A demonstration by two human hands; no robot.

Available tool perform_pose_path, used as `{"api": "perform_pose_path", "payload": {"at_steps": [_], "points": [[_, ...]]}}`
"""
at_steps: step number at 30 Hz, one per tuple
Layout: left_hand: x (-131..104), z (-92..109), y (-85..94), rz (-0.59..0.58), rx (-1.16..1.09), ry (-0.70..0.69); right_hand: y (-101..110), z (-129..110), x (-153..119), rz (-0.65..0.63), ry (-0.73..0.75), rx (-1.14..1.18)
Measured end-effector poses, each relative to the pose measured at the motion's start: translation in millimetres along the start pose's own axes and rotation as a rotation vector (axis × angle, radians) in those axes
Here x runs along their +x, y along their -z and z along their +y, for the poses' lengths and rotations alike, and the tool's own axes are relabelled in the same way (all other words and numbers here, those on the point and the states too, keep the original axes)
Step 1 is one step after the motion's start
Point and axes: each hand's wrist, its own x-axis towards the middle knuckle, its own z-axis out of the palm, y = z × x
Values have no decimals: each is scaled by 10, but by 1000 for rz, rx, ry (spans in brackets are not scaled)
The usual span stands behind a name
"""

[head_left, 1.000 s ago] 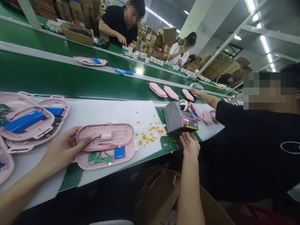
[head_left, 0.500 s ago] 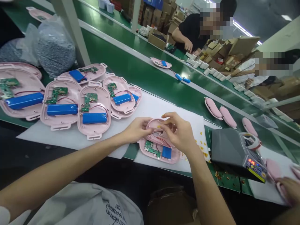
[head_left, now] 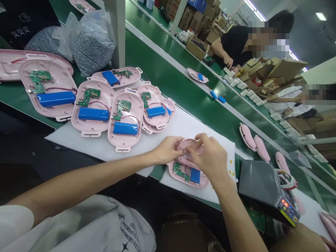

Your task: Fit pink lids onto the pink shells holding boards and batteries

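Observation:
A pink shell (head_left: pixel 187 160) is held tilted between my two hands. My left hand (head_left: pixel 169 149) pinches its left edge, thumb inside. My right hand (head_left: pixel 210 154) grips the upper right edge, with thumb and fingertips close over the inside, partly hiding it. Thin red wires show inside this shell. Just below and partly covered by it lies an open pink case (head_left: pixel 203 182) with a green circuit board (head_left: pixel 180 171) and a blue battery (head_left: pixel 195 175).
Several pink cases with boards and blue batteries (head_left: pixel 125 128) lie to the left. Bagged grey material (head_left: pixel 93 42) stands behind them by a post. A grey machine (head_left: pixel 259 183) with a lit display is at right. People sit across the green bench (head_left: pixel 168 66).
The view has shifted, so the bench items appear further right. Both hands still hold the pink shell, and my right hand's fingers have closed in over its rim.

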Motion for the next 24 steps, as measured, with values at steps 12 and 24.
{"api": "perform_pose_path", "payload": {"at_steps": [12,24], "points": [[-110,163,9,-92,440,-187,125,260,-508,289,-411,693],[173,799,-223,-663,1245,238,-147,578,-1684,-312,-1077,235]]}}
